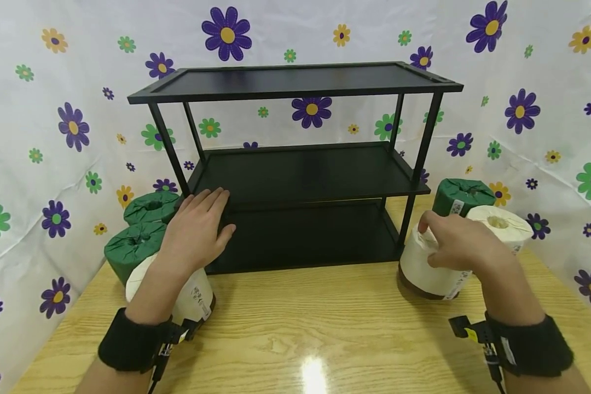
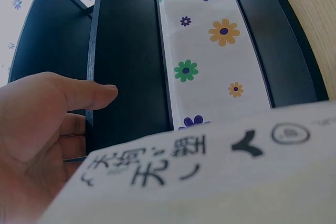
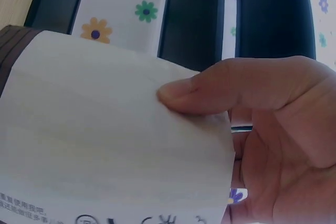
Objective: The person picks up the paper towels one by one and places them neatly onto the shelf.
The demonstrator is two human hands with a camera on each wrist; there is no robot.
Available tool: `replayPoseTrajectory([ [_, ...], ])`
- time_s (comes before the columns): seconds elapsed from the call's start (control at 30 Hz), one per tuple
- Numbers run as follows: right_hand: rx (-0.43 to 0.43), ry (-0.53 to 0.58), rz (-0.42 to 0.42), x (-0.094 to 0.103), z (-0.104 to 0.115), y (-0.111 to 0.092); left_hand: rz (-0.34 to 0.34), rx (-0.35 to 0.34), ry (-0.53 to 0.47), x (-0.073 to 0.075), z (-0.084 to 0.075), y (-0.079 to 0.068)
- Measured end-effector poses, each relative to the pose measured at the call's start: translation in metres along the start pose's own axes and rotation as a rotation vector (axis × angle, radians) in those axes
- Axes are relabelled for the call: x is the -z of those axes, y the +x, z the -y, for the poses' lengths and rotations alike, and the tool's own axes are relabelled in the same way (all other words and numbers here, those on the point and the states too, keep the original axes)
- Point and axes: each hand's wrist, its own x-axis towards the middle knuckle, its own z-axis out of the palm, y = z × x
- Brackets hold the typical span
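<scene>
My left hand reaches over the left rolls, its fingers straight at the left front corner of the black shelf rack's middle tier. In the left wrist view the thumb overlaps a shelf edge. Beneath that forearm stands a white paper-wrapped toilet roll with a brown base. My right hand grips another white toilet roll by its top, at the rack's right front leg. The right wrist view has the thumb pressed on the wrapper, with the other fingers partly hidden behind the roll.
Two green-wrapped rolls stand left of the rack. A green roll and a second white roll stand behind the gripped one. The rack's top tier overhangs the lower ones. A flowered cloth hangs behind the wooden table.
</scene>
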Motion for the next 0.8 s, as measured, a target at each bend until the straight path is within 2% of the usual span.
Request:
replayPoseTrajectory([
  [0.3,0.129,-0.038,-0.059,-0.013,0.024,0.005,-0.008,-0.016,0.008,-0.001,0.003,0.0],
  [0.5,0.265,-0.082,-0.158,-0.03,0.036,0.014,0.014,-0.018,0.008,0.001,0.002,0.0],
  [0.8,0.345,-0.142,-0.296,-0.041,0.037,0.032,0.021,-0.012,0.025,0.003,0.001,0.001],
])
